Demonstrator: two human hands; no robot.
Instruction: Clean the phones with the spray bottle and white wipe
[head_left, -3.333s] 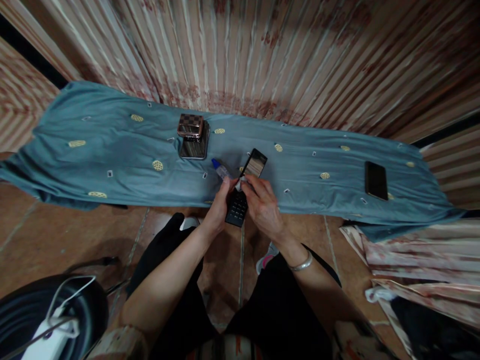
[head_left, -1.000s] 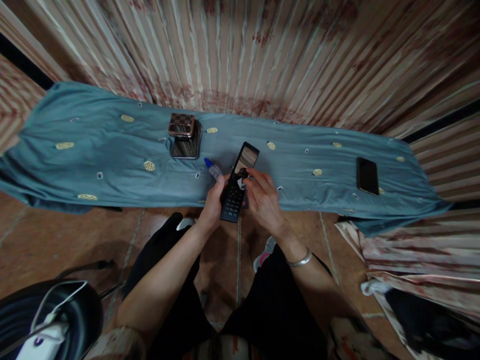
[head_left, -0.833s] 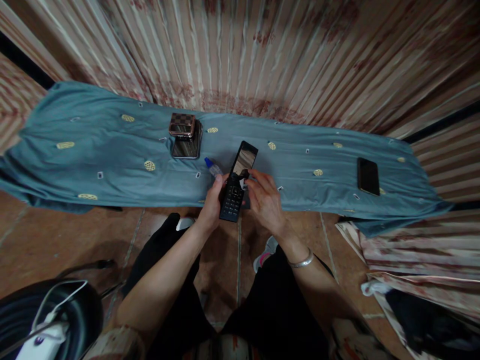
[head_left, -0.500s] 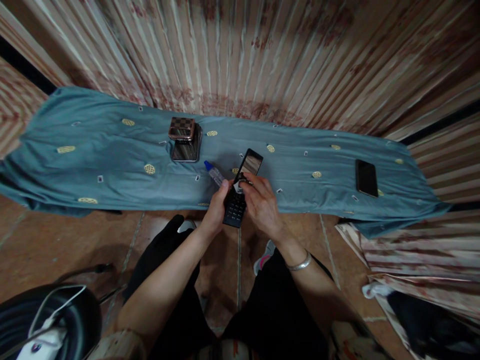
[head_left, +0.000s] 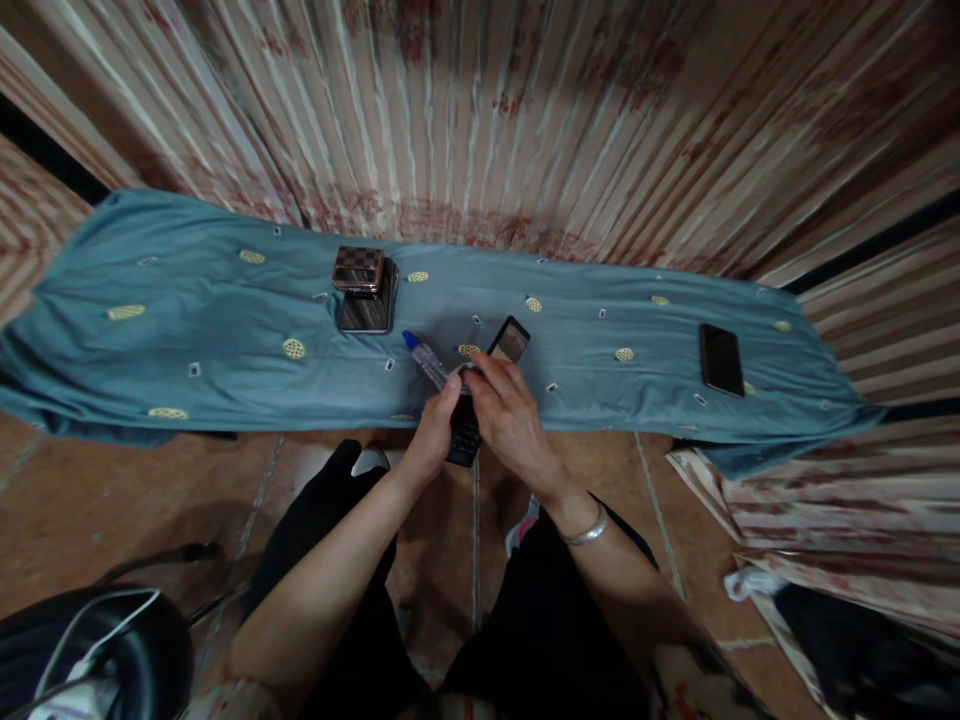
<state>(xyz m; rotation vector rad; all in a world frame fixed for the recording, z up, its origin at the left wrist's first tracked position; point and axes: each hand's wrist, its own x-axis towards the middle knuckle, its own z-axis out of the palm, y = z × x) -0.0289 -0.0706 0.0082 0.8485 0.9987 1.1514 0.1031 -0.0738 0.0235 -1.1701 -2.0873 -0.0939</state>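
Observation:
My left hand grips an opened black flip phone by its left side, thumb near the hinge. Its keypad half points toward me, and the small screen half tilts away up to the right. Over the middle of the phone, the fingers of my right hand are bent together around something small, partly pale grey, that they mostly hide. A clear tube-like bottle with a blue tip lies just beyond my left thumb, its near end hidden by my hands.
A teal cloth with yellow pineapple prints covers the narrow table. Back left, a brown checkered box sits on a dark shiny flat case. A black smartphone lies at the right. Pleated curtains hang behind.
My right hand has shifted slightly left and closer to my left thumb, covering more of the phone's hinge and screen. The view has moved slightly.

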